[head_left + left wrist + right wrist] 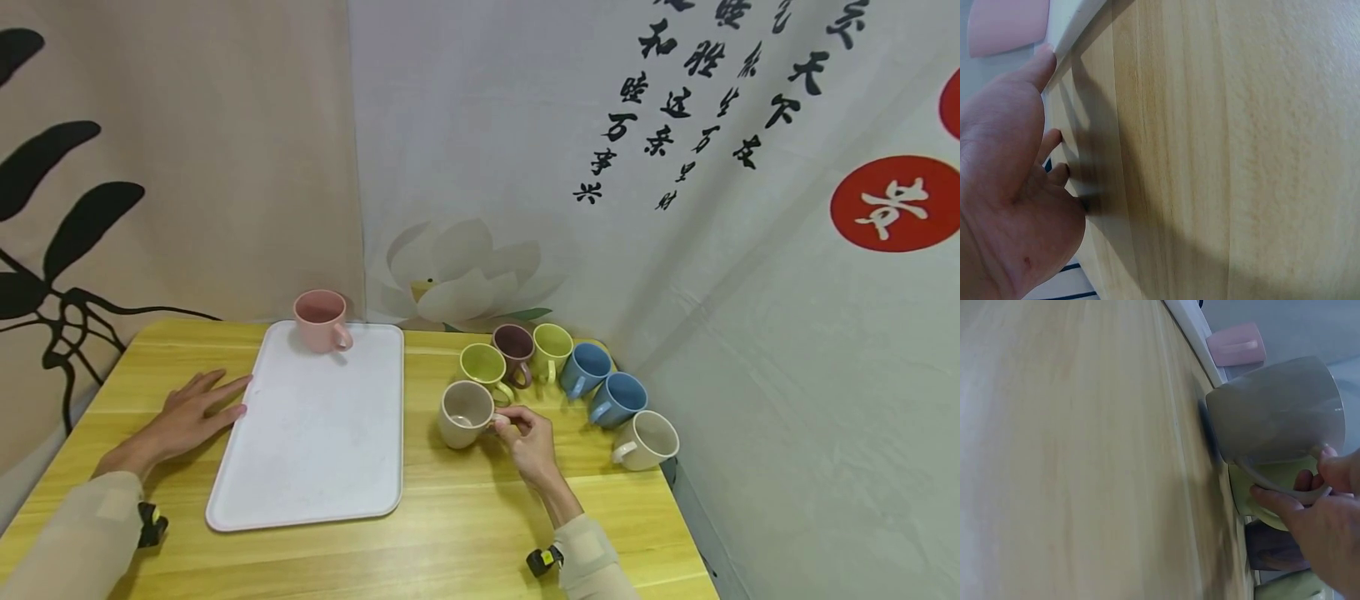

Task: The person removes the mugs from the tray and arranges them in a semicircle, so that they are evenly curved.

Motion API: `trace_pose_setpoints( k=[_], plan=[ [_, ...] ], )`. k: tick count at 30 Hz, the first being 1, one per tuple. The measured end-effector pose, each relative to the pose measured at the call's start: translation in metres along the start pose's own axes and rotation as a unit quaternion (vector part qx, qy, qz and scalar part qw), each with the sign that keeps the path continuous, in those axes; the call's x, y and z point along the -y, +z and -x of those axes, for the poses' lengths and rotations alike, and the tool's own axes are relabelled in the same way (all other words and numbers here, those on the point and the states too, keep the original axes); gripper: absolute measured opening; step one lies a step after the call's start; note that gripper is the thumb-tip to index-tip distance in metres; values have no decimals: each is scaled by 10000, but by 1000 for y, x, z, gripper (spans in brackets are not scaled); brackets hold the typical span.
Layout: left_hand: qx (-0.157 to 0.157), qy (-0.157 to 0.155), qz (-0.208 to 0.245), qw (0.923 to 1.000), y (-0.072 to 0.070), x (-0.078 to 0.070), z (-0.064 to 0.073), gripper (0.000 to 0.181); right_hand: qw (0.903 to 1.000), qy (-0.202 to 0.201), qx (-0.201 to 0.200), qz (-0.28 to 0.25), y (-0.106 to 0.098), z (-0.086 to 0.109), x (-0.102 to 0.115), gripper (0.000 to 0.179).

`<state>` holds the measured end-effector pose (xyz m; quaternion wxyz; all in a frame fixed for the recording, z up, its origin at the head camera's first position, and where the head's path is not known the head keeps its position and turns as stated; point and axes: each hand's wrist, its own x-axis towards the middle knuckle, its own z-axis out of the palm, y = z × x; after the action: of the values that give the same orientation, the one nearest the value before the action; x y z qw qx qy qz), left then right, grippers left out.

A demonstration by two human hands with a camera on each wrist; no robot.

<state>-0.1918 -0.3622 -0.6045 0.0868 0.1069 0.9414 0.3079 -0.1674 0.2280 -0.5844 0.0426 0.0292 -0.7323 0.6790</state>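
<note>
My right hand [531, 446] pinches the handle of a greyish-beige mug [459, 433], its mouth facing up. In the right wrist view the beige mug [1279, 409] stands just clear of the wood, a dark shadow under its base. My left hand [187, 421] lies at the left side of a white tray [322, 450], fingers extended, with fingertips at the rim. The left wrist view shows the left thumb [1040, 67] against the tray's edge. A pink mug [318, 325] stands on the tray's far end, handle toward the right.
Behind the beige mug are a green mug [480, 360], a purple mug [512, 340] and another green mug [553, 343]. Two blue mugs [588, 360] and a cream mug [651, 442] continue along the wooden table's [465, 533] right edge. A printed curtain [480, 167] hangs behind.
</note>
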Motion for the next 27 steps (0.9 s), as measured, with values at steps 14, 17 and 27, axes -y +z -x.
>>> trace_pose_setpoints(
  k=[14, 17, 27],
  plan=[
    [-18, 12, 40, 10000, -1, -2, 0, 71, 9997, 218, -69, 27, -6, -2, -3, 16],
    [-21, 21, 20, 10000, -1, -1, 0, 71, 9997, 226, -80, -24, -8, -2, -5, 17],
    [-183, 259, -155, 9994, 2, 1, 1, 68, 9992, 373, -16, -150, -14, -4, -10, 22]
  ],
)
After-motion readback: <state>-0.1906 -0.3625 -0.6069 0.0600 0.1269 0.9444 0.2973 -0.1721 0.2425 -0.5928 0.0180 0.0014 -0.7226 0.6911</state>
